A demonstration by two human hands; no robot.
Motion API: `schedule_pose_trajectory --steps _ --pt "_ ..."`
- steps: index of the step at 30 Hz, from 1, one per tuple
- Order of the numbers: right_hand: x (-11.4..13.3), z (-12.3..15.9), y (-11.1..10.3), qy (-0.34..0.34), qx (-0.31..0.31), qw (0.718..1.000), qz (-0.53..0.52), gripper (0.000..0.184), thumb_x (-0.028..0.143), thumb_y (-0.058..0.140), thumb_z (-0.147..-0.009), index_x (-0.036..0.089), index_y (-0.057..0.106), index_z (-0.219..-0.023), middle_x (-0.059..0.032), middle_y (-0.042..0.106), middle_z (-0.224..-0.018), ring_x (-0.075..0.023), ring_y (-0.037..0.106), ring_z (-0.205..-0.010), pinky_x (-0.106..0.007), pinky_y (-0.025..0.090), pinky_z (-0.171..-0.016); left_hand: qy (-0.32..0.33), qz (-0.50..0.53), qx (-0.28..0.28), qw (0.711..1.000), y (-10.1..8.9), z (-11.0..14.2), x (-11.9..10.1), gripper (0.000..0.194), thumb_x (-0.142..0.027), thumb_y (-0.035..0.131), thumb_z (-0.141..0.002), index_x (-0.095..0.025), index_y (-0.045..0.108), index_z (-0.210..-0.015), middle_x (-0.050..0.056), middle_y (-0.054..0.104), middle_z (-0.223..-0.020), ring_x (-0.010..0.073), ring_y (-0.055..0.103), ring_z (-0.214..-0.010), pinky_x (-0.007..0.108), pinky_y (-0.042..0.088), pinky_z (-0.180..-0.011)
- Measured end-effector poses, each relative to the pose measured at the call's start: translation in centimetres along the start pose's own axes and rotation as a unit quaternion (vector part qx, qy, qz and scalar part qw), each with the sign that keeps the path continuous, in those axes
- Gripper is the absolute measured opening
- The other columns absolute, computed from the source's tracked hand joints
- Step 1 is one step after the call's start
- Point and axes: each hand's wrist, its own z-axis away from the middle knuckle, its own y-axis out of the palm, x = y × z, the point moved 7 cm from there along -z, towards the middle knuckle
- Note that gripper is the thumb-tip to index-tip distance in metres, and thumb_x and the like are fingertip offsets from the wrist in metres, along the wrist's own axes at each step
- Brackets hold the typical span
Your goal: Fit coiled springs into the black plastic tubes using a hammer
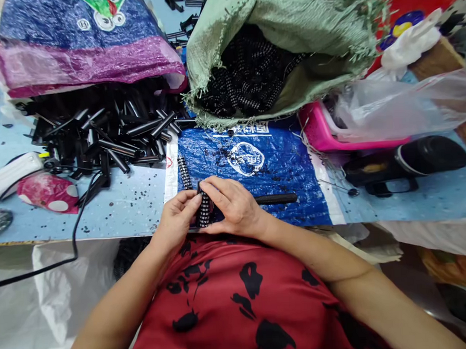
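At the table's front edge, both hands are closed around a black printed band piece [204,211] with rows of small white characters. My left hand [176,218] pinches it from the left between thumb and fingers. My right hand [234,204] grips its top and right side, the fingers curled over. Just beyond my left fingers, a similar printed band [184,172] lies on the blue plastic sheet [290,161]. A black rod [281,198] rests on the sheet to the right of my right hand, partly hidden behind it.
A green woven sack [217,19] lies open with black printed bands inside. Black plastic parts [137,127] spill from a blue and purple bag [90,67]. To the right are a pink basket [316,128] and a black bottle [415,159]. A black cable [77,235] hangs over the edge.
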Motion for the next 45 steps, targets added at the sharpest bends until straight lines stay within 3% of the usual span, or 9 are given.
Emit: schedule_pose_trajectory --steps 6,9,13,17,22,27,34,41,45 --pt "-2.4 3.0 -1.1 0.038 0.077 0.996 -0.013 0.087 0.075 0.06 -0.094 0.014 0.049 -0.154 -0.0212 0.063 -0.146 -0.0351 0.056 -0.141 -0.051 0.048 -0.113 0.116 -0.112 -0.057 0.985 -3.4 0.5 -0.9 0.042 -0.052 0.086 -0.076 -0.021 0.071 -0.099 0.002 0.074 -0.084 0.0153 0.066 -0.07 0.028 0.054 -0.069" --pt "-4.5 6.2 -2.1 0.09 0.112 0.986 0.088 0.031 0.042 0.058 -0.106 0.016 0.071 -0.117 -0.0143 0.075 -0.112 -0.0278 0.068 -0.107 -0.041 0.053 -0.091 0.225 -0.352 -0.093 0.904 -5.7 1.2 -2.7 0.03 -0.047 0.076 -0.086 -0.021 0.075 -0.1 0.004 0.075 -0.087 0.0166 0.065 -0.075 0.03 0.051 -0.073" --pt "-4.0 7.0 -3.2 0.112 0.069 0.985 0.108 0.019 0.027 0.054 -0.107 0.017 0.07 -0.106 -0.0086 0.071 -0.089 -0.0207 0.063 -0.08 -0.033 0.051 -0.074 0.199 -0.522 -0.049 0.828 -6.8 0.3 -3.1 0.032 -0.05 0.078 -0.082 -0.022 0.078 -0.095 0.004 0.073 -0.084 0.0192 0.063 -0.075 0.031 0.047 -0.07" --pt "-2.1 4.0 -3.4 0.104 -0.016 0.994 -0.003 0.023 0.026 0.047 -0.108 0.018 0.067 -0.117 -0.0073 0.071 -0.089 -0.0189 0.065 -0.079 -0.03 0.051 -0.07 0.12 -0.506 -0.009 0.854 -7.0 -1.1 -2.5 0.039 -0.057 0.083 -0.074 -0.021 0.076 -0.088 -0.001 0.064 -0.07 0.0161 0.055 -0.064 0.027 0.039 -0.058" --pt "-1.2 1.5 -0.5 0.084 0.1 0.99 0.046 0.035 0.031 0.044 -0.111 0.019 0.07 -0.091 -0.0046 0.065 -0.076 -0.0165 0.057 -0.064 -0.031 0.043 -0.058 0.095 -0.466 0.002 0.88 -7.2 -1.5 -2.2 0.037 -0.055 0.082 -0.074 -0.021 0.072 -0.082 -0.005 0.053 -0.061 0.0131 0.046 -0.056 0.025 0.033 -0.052" --pt "1.6 0.7 -1.1 -0.035 0.029 0.998 -0.044 0.031 0.031 0.043 -0.11 0.016 0.07 -0.111 -0.0075 0.071 -0.086 -0.0176 0.065 -0.076 -0.03 0.051 -0.069 0.067 -0.471 0.043 0.878 -7.0 -2.5 -2.5 0.04 -0.053 0.087 -0.063 -0.021 0.064 -0.071 -0.004 0.055 -0.059 0.0131 0.046 -0.057 0.025 0.031 -0.053" --pt "1.8 1.8 0.2 -0.075 0.116 0.99 0.013 0.03 0.031 0.048 -0.109 0.017 0.071 -0.096 -0.0025 0.063 -0.071 -0.0156 0.056 -0.062 -0.031 0.044 -0.058 0.082 -0.552 0.021 0.83 -6.0 -2.1 -3.8 0.03 -0.034 0.08 -0.067 -0.023 0.053 -0.064 -0.004 0.051 -0.057 0.0144 0.044 -0.055 0.028 0.027 -0.055" --pt "-4.7 5.5 -3.5 0.03 0.058 0.994 0.087 0.018 0.031 0.065 -0.102 0.017 0.072 -0.11 -0.0093 0.076 -0.092 -0.0211 0.069 -0.08 -0.034 0.054 -0.073 -0.05 -0.54 0.188 0.819 -12.5 4.2 -3.7 0.028 -0.048 0.084 -0.073 -0.024 0.069 -0.08 -0.004 0.056 -0.059 0.0154 0.049 -0.055 0.026 0.033 -0.052" --pt "-6.2 0.3 -0.8 0.186 0.067 0.98 -0.017 0.04 0.05 0.059 -0.104 0.016 0.067 -0.123 -0.0094 0.075 -0.094 -0.0224 0.071 -0.083 -0.036 0.056 -0.078 0.105 -0.501 0.043 0.858 -12.8 2.0 -6.8 0.036 -0.058 0.069 -0.087 -0.023 0.072 -0.095 0.001 0.066 -0.071 0.0191 0.06 -0.066 0.028 0.045 -0.061"
